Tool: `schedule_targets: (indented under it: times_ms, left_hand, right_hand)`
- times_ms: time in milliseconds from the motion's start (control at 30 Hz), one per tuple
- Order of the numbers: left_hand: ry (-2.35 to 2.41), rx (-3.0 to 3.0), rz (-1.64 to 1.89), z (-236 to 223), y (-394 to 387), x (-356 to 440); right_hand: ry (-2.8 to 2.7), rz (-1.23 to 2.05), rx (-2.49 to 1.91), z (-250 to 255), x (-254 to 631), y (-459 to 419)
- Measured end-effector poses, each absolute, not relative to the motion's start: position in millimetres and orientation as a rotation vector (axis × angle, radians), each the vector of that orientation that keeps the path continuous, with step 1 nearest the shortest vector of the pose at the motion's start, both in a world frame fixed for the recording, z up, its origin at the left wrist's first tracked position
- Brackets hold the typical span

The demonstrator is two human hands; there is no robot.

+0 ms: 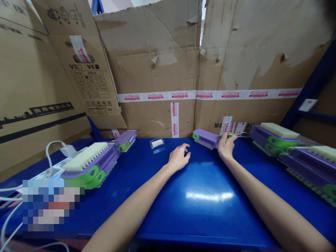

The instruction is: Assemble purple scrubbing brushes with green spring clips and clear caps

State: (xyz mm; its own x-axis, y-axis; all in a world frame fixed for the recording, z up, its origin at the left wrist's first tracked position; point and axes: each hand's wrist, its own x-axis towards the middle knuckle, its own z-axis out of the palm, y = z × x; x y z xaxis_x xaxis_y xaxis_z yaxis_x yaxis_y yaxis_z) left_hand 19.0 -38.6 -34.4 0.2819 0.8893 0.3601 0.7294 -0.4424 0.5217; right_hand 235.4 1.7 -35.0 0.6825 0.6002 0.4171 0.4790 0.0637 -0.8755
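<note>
My right hand (226,145) is closed around the right end of a purple-and-green brush (206,137), which lies bristles down near the cardboard at the back of the blue table. The hand hides that end of the brush. My left hand (180,156) hovers over or rests on the table's middle, fingers loosely bent and apart, with nothing in it. To its left lies a small clear case with a white roll (157,143) inside. Another purple-and-green brush (127,140) sits further left.
Stacked purple-and-green brushes with cream tops stand at the left (91,164) and right (278,138). White cables (48,154) run along the left side. Cardboard sheets (157,70) wall the back of the blue table (168,213). A blue metal post (309,82) rises at right.
</note>
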Motion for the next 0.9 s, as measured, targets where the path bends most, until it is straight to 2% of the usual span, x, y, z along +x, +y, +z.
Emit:
schedule_targets:
  times_ms: [267,600,900]
  left_hand:
    - [1.536,2.318,0.896,-36.8,-40.8,23.6]
    - [1.388,2.264,1.014,-33.7,-41.5,17.1]
    - [1.564,2.354,1.065,-32.1,-41.7,21.8]
  right_hand:
    - [-0.867,0.101,-1.602,-34.1,242.8,7.5]
    - [-0.914,0.378,-1.382,-39.4,234.0,-4.7]
    - [-1.135,0.154,-1.309,-39.0,216.7,-13.2]
